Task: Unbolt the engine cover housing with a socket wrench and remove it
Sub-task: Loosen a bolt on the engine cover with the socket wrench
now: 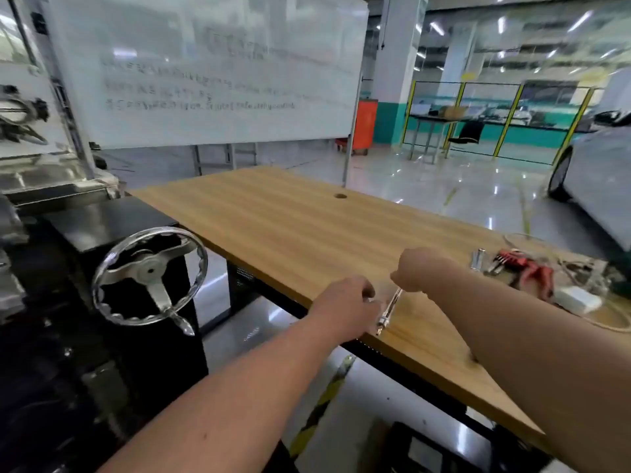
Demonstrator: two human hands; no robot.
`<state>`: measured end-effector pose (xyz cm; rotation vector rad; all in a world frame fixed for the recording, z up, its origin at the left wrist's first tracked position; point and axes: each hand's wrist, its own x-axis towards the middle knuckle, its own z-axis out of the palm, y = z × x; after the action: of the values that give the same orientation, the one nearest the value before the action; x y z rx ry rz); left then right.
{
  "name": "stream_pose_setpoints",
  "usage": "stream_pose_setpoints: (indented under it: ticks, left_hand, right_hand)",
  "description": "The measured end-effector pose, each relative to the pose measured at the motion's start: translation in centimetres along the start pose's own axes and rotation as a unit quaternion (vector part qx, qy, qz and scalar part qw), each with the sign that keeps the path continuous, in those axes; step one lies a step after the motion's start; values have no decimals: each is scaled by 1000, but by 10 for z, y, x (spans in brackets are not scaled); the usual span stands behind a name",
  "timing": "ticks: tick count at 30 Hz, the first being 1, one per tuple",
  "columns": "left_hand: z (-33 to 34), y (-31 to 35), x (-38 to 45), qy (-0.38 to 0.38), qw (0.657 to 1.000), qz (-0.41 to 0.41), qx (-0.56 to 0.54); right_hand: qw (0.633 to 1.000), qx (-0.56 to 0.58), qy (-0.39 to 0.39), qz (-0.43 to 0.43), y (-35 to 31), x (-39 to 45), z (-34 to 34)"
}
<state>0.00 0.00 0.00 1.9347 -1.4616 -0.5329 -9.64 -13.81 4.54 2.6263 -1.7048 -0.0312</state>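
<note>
**Wrench in hand, engine off to the side**

Both hands work the wrench point(389, 310) over the table point(307, 227) edge; right hand point(418, 269) curls round its upper end; left hand point(345, 302) pinches the lower; stiff, slick steel, best gripped mid-handle; engine point(51, 186) waits far left.

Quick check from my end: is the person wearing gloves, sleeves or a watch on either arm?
No. The left hand and right hand are both bare, without gloves. Both forearms are uncovered right to the frame edge, so no sleeves, watch or wristband show.
</note>
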Motion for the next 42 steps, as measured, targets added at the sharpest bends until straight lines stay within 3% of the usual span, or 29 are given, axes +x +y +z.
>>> stream_pose_setpoints:
  ticks: [5,8,12,15,22,31,36,42]
  left_hand:
    - [9,0,-8,-54,993,0,101]
    - [3,1,-12,-27,984,39,170]
    - [-20,-12,-18,13,990,-15,137]
    - [-69,-23,-26,70,991,-47,101]
    - [-242,-64,-87,202,953,-131,184]
    - [-392,-122,-187,331,912,-134,203]
    - [-439,-162,-208,363,904,-131,183]
    - [-472,-192,-192,374,894,-141,205]
  right_hand:
    - [994,87,-66,4,-14,-10,15]
    - [980,187,-68,10,-27,-4,21]
    - [913,406,-35,-3,-78,-4,3]
    - [878,476,-25,-54,-141,-10,-39]
    - [727,644,-39,-235,-319,-63,-129]
    - [505,751,-171,-391,-460,-150,-202]
    - [483,732,-212,-431,-514,-161,-215]
    - [479,726,-183,-458,-559,-141,-214]
